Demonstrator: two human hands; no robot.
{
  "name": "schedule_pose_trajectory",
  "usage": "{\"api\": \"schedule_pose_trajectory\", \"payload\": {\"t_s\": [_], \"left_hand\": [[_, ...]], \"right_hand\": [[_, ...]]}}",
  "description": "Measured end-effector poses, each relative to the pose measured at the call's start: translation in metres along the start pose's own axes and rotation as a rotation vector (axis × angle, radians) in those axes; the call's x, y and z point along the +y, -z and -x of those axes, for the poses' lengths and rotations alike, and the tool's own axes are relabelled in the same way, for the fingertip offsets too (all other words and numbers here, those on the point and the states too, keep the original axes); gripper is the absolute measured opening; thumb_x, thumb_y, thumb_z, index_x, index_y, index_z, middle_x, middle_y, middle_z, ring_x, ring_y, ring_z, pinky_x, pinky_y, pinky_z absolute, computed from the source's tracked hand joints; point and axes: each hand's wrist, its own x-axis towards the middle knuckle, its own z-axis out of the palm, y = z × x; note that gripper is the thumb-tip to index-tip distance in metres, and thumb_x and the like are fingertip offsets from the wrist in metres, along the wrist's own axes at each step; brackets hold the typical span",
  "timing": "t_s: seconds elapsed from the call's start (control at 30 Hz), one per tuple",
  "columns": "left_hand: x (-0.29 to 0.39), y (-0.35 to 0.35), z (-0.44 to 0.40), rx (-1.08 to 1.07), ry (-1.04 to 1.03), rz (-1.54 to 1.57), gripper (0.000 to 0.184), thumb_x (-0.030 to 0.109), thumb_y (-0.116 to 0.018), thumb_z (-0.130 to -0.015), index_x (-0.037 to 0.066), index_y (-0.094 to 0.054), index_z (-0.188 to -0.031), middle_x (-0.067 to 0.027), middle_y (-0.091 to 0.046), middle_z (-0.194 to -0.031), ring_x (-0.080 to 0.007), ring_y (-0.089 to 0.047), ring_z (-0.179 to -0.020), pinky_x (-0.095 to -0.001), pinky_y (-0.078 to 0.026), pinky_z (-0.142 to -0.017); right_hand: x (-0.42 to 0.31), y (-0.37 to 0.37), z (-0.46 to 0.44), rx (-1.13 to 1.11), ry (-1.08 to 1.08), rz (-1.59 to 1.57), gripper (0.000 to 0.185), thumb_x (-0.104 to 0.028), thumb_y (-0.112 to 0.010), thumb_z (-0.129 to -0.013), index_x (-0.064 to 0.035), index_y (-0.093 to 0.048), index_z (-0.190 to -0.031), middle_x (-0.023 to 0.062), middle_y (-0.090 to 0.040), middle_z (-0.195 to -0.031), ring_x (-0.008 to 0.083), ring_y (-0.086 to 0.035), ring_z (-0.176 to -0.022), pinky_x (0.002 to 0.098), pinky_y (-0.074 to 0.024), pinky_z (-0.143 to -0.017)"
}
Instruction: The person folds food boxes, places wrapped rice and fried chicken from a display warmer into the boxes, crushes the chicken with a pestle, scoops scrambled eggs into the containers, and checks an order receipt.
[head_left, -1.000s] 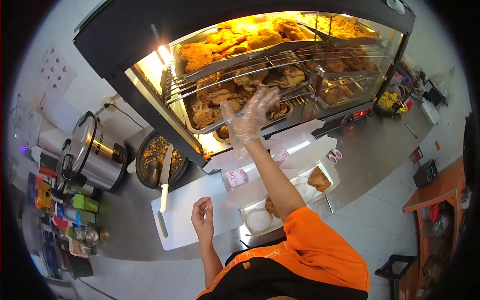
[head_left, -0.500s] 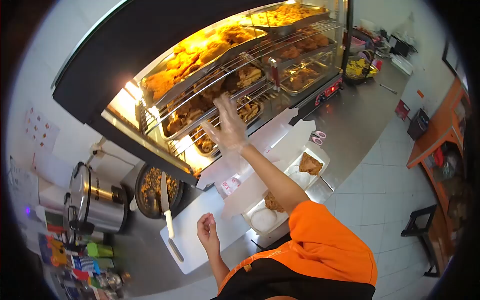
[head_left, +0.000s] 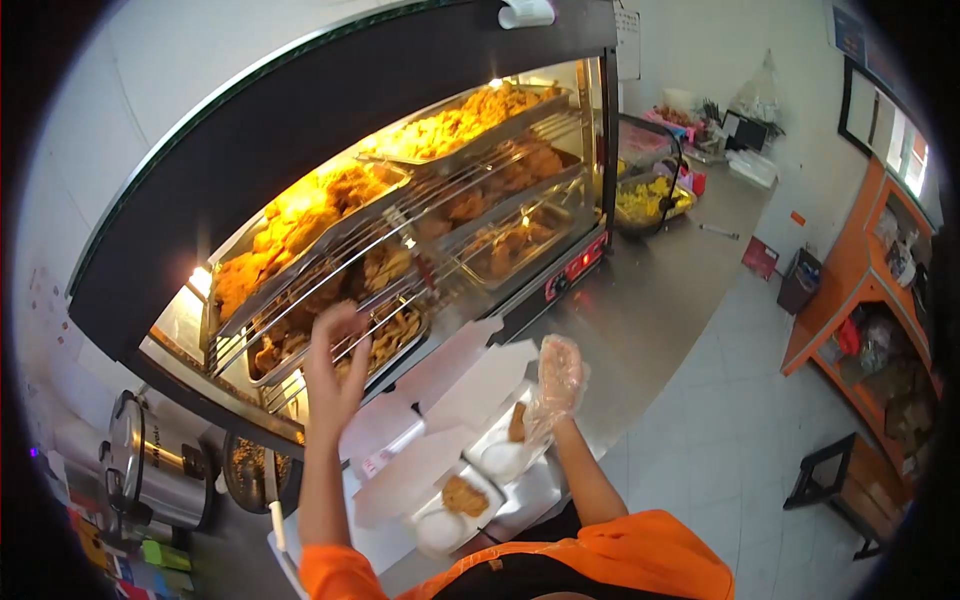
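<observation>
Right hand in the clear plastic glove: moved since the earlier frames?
Yes. Judged against the black-framed, lit food warmer, the gloved right hand has drawn back from its front and shifted toward the person's right.

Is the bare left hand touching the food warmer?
Cannot tell: in the head view, the left hand overlaps the food warmer, but one angle shows neither contact nor gap plainly.

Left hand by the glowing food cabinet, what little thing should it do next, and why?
Probably ease the left hand back from the lit cabinet: it looks bare and is near food, whereas the right hand wears a clear glove.
</observation>
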Motion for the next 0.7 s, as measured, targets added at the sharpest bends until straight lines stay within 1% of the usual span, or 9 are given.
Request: {"api": "schedule_pose_trajectory", "payload": {"t_s": [0.07, 0.17, 0.2, 0.33, 0.4, 0.47, 0.5, 0.57, 0.7], "left_hand": [[0.029, -0.039, -0.072, -0.057, -0.089, 0.082, 0.036, 0.004, -0.055, -0.076, 0.001, -0.042, -0.109, -0.0109, -0.055, -0.095, -0.0182, -0.055, -0.088, -0.029, -0.042, -0.078], [0.057, -0.101, -0.184, -0.045, -0.435, 0.028, 0.047, 0.006, -0.057, -0.076, 0.005, -0.035, -0.117, -0.0111, -0.055, -0.101, -0.0185, -0.054, -0.092, -0.0306, -0.041, -0.083], [0.06, -0.12, -0.219, -0.043, -0.458, -0.011, 0.049, 0.008, -0.058, -0.075, 0.006, -0.034, -0.118, -0.0104, -0.057, -0.099, -0.0202, -0.055, -0.091, -0.031, -0.042, -0.08], [0.062, -0.186, -0.301, 0.287, -0.54, -0.18, 0.047, 0.012, -0.062, -0.073, 0.006, -0.037, -0.112, -0.0127, -0.059, -0.091, -0.0244, -0.058, -0.082, -0.0329, -0.046, -0.069], [0.067, -0.194, -0.311, 0.297, -0.409, -0.278, 0.04, 0.01, -0.06, -0.073, 0.005, -0.041, -0.108, -0.0126, -0.059, -0.084, -0.0241, -0.059, -0.072, -0.033, -0.046, -0.064], [0.073, -0.193, -0.308, 0.35, -0.406, -0.312, 0.035, 0.009, -0.057, -0.075, 0.007, -0.041, -0.106, -0.0121, -0.059, -0.08, -0.027, -0.058, -0.073, -0.0364, -0.045, -0.062], [0.075, -0.193, -0.306, 0.373, -0.404, -0.328, 0.033, 0.009, -0.055, -0.075, 0.008, -0.041, -0.105, -0.0118, -0.059, -0.078, -0.0284, -0.058, -0.073, -0.038, -0.045, -0.062], [0.074, -0.19, -0.308, 0.351, -0.345, -0.202, 0.032, 0.009, -0.055, -0.076, 0.008, -0.041, -0.105, -0.0122, -0.058, -0.078, -0.0278, -0.059, -0.07, -0.0371, -0.045, -0.061], [0.073, -0.185, -0.306, 0.303, -0.238, 0.041, 0.033, 0.009, -0.056, -0.075, 0.006, -0.041, -0.104, -0.0127, -0.059, -0.078, -0.0224, -0.059, -0.062, -0.0329, -0.046, -0.059]], "right_hand": [[-0.022, 0.008, -0.018, -0.032, -0.17, -0.161, 0.019, -0.01, -0.059, -0.078, -0.0078, -0.051, -0.094, 0.0008, -0.054, -0.09, 0.0087, -0.05, -0.083, 0.0189, -0.042, -0.072], [-0.03, 0.029, -0.046, -0.125, -0.054, -0.184, 0.018, -0.008, -0.059, -0.077, -0.0052, -0.051, -0.093, 0.0034, -0.054, -0.092, 0.0106, -0.051, -0.085, 0.0219, -0.0426, -0.074], [-0.029, 0.04, -0.055, -0.159, -0.028, -0.17, 0.019, -0.008, -0.059, -0.077, -0.0039, -0.051, -0.094, 0.0046, -0.054, -0.094, 0.0117, -0.051, -0.086, 0.0231, -0.0424, -0.076], [-0.026, 0.081, -0.083, -0.156, -0.114, -0.079, 0.013, -0.011, -0.06, -0.078, -0.0075, -0.052, -0.088, -0.0006, -0.055, -0.083, 0.0063, -0.05, -0.071, 0.0182, -0.0419, -0.061], [-0.026, 0.107, -0.094, -0.135, -0.126, -0.045, 0.013, -0.012, -0.06, -0.077, -0.0081, -0.052, -0.087, -0.0014, -0.055, -0.079, 0.0059, -0.05, -0.068, 0.0177, -0.0415, -0.055], [-0.016, 0.135, -0.105, -0.104, -0.014, 0.061, 0.012, -0.012, -0.06, -0.077, -0.0084, -0.052, -0.086, -0.001, -0.055, -0.079, 0.0064, -0.05, -0.067, 0.0182, -0.042, -0.053], [-0.012, 0.149, -0.111, -0.084, -0.074, 0.049, 0.012, -0.012, -0.06, -0.077, -0.0077, -0.053, -0.086, -0.0006, -0.055, -0.08, 0.0069, -0.05, -0.07, 0.0189, -0.0419, -0.056], [-0.015, 0.172, -0.122, -0.037, -0.201, 0.026, 0.013, -0.012, -0.06, -0.077, -0.0063, -0.054, -0.086, 0.0004, -0.054, -0.083, 0.008, -0.049, -0.075, 0.0204, -0.0418, -0.064], [-0.019, 0.188, -0.145, 0.015, -0.13, 0.057, 0.01, -0.011, -0.056, -0.079, -0.008, -0.052, -0.088, -0.0004, -0.054, -0.08, 0.0079, -0.05, -0.069, 0.0199, -0.0445, -0.054]]}}
